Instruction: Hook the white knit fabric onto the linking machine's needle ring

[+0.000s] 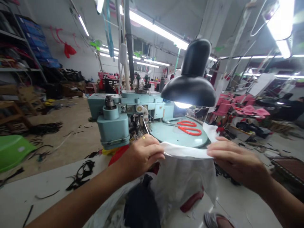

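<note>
A white knitted fabric piece (187, 151) is stretched between my two hands in front of the machine's round table plate. Fine, dark, tooth-like points line its lower edge near my left hand. My left hand (147, 151) pinches the fabric's left end between thumb and fingers, close to the needle mechanism of the pale green linking machine (114, 128). The right end is held by my right hand (237, 161), whose thumb is hidden. More thin white cloth hangs below. Scissors with orange-red handles (190, 127) lie on the round plate (163, 133) beyond the fabric.
A black lamp (188, 85) hangs low over the plate, its bulb lit. Black scraps (82, 172) litter the floor at left, near a green basin (15, 150). A dark bundle (142, 202) sits below my hands. Pink machines (223, 106) stand at right.
</note>
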A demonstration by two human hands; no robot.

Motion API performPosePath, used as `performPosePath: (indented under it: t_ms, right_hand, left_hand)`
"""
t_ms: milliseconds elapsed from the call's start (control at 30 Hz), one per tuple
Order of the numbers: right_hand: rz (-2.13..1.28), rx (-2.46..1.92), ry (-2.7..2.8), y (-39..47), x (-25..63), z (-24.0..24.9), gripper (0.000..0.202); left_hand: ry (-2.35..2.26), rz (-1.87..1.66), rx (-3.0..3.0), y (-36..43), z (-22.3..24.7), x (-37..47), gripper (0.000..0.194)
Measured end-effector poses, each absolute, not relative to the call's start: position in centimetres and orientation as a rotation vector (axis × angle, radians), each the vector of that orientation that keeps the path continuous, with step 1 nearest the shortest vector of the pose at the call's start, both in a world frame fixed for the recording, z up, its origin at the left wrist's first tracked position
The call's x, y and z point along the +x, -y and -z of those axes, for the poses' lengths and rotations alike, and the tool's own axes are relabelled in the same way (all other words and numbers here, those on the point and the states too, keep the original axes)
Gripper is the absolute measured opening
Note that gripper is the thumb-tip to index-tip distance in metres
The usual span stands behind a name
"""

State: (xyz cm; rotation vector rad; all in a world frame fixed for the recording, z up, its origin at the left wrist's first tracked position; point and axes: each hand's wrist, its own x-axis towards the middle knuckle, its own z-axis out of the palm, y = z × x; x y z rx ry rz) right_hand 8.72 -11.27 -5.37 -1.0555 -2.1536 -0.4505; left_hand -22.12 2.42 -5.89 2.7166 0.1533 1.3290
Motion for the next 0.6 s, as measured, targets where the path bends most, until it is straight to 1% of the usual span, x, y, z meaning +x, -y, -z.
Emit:
performPosePath:
  t_ms: [67,167,300,433,600]
  right_hand:
    - [0.447,-0.999,2.106,12.6,8.4,6.4,0.032]
    - [0.455,-0.974,2.08,13.8,8.2,7.4,0.031]
    - [0.498,-0.995,2.085,13.9,8.4,7.7,0.032]
    - [0.549,-1.004,2.053,13.5,8.1,7.7,0.032]
    - [0.604,-1.029,2.011,13.6,7.8,7.7,0.037]
  left_hand:
    - [-0.124,-1.352,2.651,-2.3,6.4,-22.2,0.005]
    - [-0.098,-1.364,2.617,-2.4,6.5,-22.0,0.002]
    - [-0.067,-1.42,2.662,-2.7,6.7,-21.8,0.003]
    - [-0.011,-1.443,2.748,-2.9,7.1,-21.7,0.009]
    - [0.046,-1.45,2.836,-3.0,7.0,-21.6,0.008]
